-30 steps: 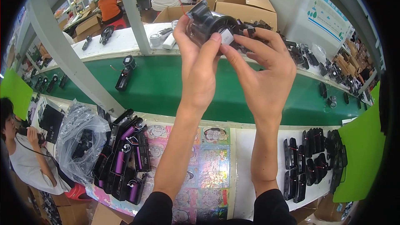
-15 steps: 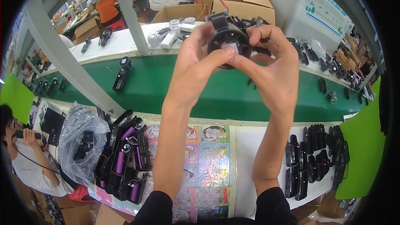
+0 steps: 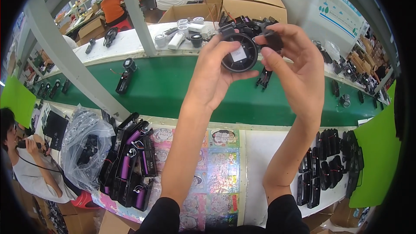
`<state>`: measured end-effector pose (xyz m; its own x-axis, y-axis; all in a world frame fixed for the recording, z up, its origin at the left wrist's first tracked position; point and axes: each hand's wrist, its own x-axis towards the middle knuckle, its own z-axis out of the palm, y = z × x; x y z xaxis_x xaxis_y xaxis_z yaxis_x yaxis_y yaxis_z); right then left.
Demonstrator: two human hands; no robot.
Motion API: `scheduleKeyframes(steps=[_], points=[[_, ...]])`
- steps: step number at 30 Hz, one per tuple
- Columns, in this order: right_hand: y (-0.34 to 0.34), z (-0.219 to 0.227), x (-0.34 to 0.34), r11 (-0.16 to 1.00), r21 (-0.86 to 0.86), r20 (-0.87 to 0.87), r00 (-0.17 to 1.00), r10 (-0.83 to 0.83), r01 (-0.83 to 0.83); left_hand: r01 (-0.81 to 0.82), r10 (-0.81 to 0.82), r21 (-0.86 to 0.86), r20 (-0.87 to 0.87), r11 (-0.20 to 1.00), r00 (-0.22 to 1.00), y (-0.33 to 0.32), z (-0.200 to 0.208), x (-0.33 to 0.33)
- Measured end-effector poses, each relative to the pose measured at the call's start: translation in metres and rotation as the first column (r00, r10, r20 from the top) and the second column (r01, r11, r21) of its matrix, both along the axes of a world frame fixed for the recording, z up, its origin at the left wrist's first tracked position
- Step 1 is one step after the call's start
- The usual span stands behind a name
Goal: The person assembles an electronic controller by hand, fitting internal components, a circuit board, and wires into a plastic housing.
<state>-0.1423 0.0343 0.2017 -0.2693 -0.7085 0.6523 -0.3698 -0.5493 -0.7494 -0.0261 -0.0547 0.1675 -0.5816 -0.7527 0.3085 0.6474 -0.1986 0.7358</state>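
My left hand [image 3: 210,69] grips a round black fan housing [image 3: 248,63] above the green belt, its thumb on the pale square label in the centre. Red wires rise from a black block at the housing's upper edge. Close by on the right, my right hand [image 3: 303,67] pinches a small dark block-like piece [image 3: 274,40] between thumb and fingers; its exact kind is unclear. Beyond and below the hands, a slim black part [image 3: 264,79] lies on the belt.
The green conveyor belt [image 3: 173,99] crosses ahead, with a fan unit [image 3: 125,76] on its left. Black casings with purple cells [image 3: 130,164] lie left, near a clear plastic bag [image 3: 82,147]. Black casings [image 3: 331,143] stand right. A grey post [image 3: 73,56] slants across. A person [image 3: 34,164] sits left.
My hands have moved apart. The housing has turned so its label shows, held by my left hand alone. My right hand has shifted right, pinching the small dark piece.
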Motion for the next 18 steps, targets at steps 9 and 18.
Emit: scheduleKeyframes(steps=[9,18], points=[[-0.007,-0.003,0.005,0.998,0.056,-0.098,0.995,-0.009,0.015,-0.014,0.011,0.034,0.091,0.999,0.996,0.001,-0.009,-0.010],[-0.011,-0.006,0.000,0.997,-0.055,-0.342,0.937,-0.072,0.056,-0.222,0.250,-0.177,0.156,0.959,0.955,-0.011,-0.018,-0.016]])
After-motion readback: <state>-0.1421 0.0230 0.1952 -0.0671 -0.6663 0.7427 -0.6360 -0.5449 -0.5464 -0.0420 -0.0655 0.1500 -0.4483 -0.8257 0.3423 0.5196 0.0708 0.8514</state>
